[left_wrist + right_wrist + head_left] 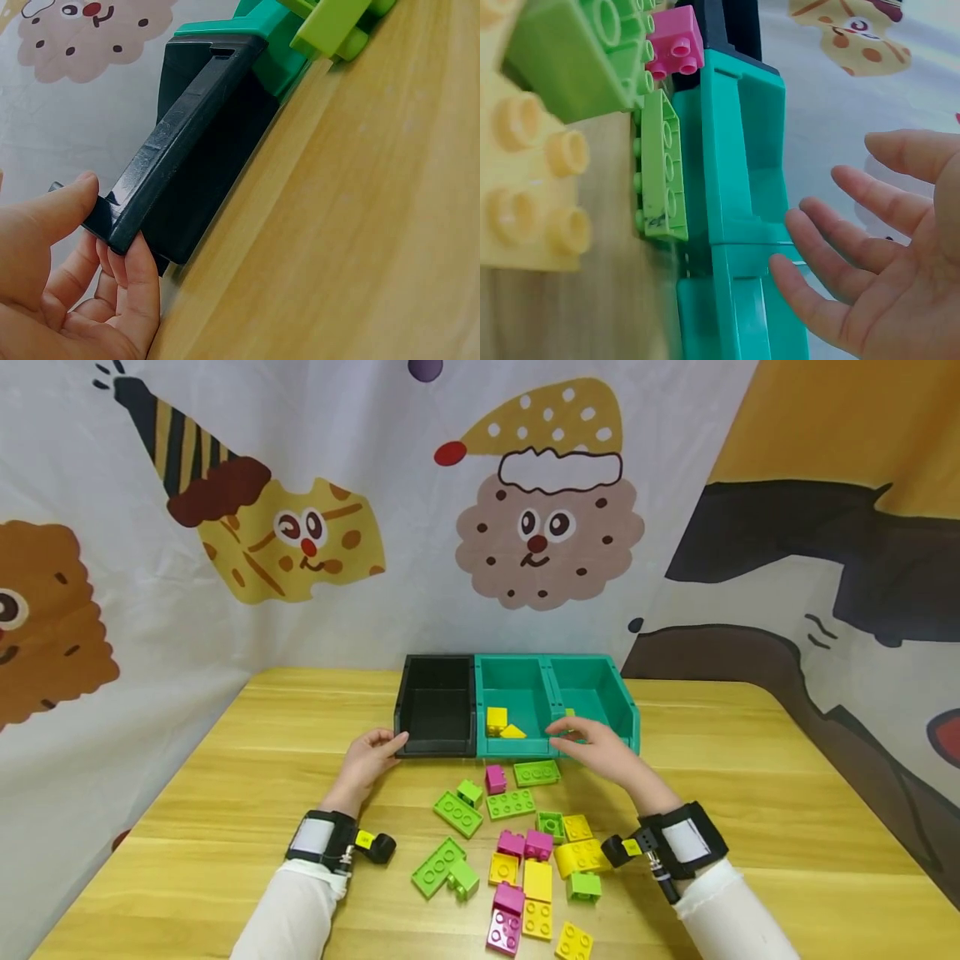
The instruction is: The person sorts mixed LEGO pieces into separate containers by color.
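Observation:
Three joined bins stand at the back of the table: a black bin (438, 745) on the left and two teal bins, the middle bin (513, 747) and the right bin (633, 727). My left hand (367, 764) pinches the black bin's front left corner, thumb on top of the rim and fingers beneath, as the left wrist view shows. Over the front of the teal bins, near their shared wall, my right hand (596, 749) has its fingers spread and holds nothing. Yellow blocks (497, 720) lie in the middle bin; a bit of yellow (570, 712) shows in the right one, partly hidden by that hand.
Loose building blocks lie in front of the bins: green bricks (512, 804), pink bricks (504, 930) and yellow bricks (537, 880), several of each. A printed cloth (420, 610) hangs behind the wooden table (225, 827).

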{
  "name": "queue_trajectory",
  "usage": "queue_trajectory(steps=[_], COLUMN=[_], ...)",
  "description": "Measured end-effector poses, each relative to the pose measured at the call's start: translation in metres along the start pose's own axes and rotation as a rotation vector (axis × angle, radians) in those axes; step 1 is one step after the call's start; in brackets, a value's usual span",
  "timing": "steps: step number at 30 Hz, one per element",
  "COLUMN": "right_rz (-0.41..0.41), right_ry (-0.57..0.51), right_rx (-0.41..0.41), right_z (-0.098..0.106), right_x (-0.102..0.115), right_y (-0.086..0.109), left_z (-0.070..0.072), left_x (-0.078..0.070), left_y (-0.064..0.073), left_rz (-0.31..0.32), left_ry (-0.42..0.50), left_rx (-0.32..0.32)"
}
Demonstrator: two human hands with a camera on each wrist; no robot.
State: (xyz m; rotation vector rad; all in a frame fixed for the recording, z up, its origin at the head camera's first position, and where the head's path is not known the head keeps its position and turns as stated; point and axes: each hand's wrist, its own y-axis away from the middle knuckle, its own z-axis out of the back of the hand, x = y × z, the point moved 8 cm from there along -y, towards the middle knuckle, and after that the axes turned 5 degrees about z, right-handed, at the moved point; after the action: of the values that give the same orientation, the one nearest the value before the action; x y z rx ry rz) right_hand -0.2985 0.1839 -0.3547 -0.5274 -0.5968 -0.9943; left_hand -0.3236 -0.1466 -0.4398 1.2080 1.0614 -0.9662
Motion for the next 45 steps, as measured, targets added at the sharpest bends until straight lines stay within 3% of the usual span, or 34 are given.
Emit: queue_trajectory(steps=[14, 19, 30, 36, 45], right_rz=[-0.005, 0.012, -0.033, -0.113, -0.125], right_ry=[0.005, 0.0, 0.197, 0.193, 0.203], right_rx=[-0.014, 0.034, 0.216, 0.268, 0.277], right_z=[-0.008, -0.006, -0.022, -0.033, -0.039], right_x=[-0.007, -0.007, -0.001, -0.005, -0.006], right_y=[0.036, 0.043, 0.055, 0.056, 0.057], left_z=[0.0, 0.0, 0.0, 0.0, 0.0], left_x=[0.002, 0.0, 0.001, 0.003, 0.002], left_y=[-0.002, -0.001, -0.001, -0.004, -0.003], left_rz=[0.004, -0.001, 0.002, 0.008, 0.003], left_ry=[-0.001, 0.0, 0.01, -0.004, -0.009], left_rx=[-0.005, -0.003, 0.003, 0.002, 0.005])
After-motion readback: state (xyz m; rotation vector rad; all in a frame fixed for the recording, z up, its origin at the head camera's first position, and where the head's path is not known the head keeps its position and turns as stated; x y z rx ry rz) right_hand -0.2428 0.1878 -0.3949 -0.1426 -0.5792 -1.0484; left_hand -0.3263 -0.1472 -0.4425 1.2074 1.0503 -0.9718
